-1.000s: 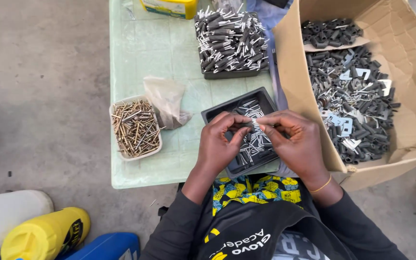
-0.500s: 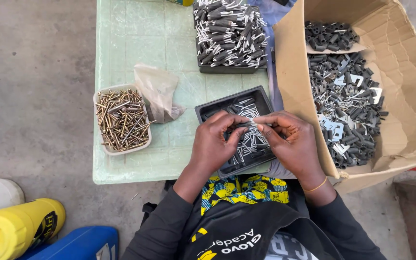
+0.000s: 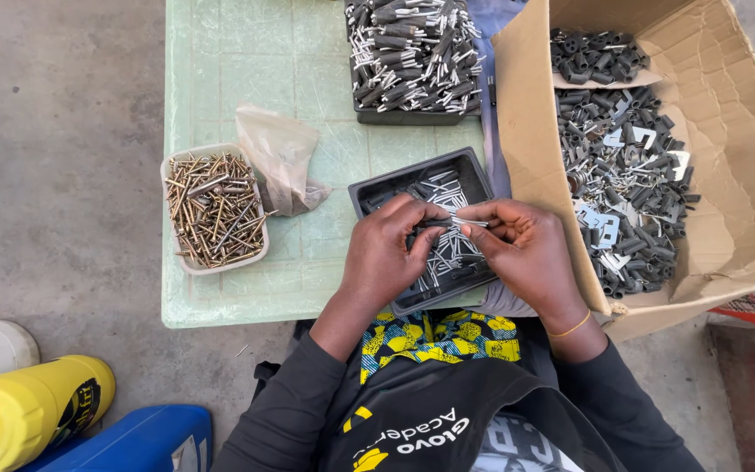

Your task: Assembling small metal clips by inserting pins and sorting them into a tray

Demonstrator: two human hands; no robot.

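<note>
Both hands, the left hand (image 3: 388, 253) and right hand (image 3: 526, 253), pinched one thin pin (image 3: 452, 223) above the black tray (image 3: 474, 179), fingers closed on it. A steady, level grip suited the fit.

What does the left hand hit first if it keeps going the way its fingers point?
The left hand points rightward, fingertips already on the small dark-and-silver metal part pinched between both hands. Straight beyond that sits the right hand. Depth above the shallow black plastic tray is unclear.
</note>
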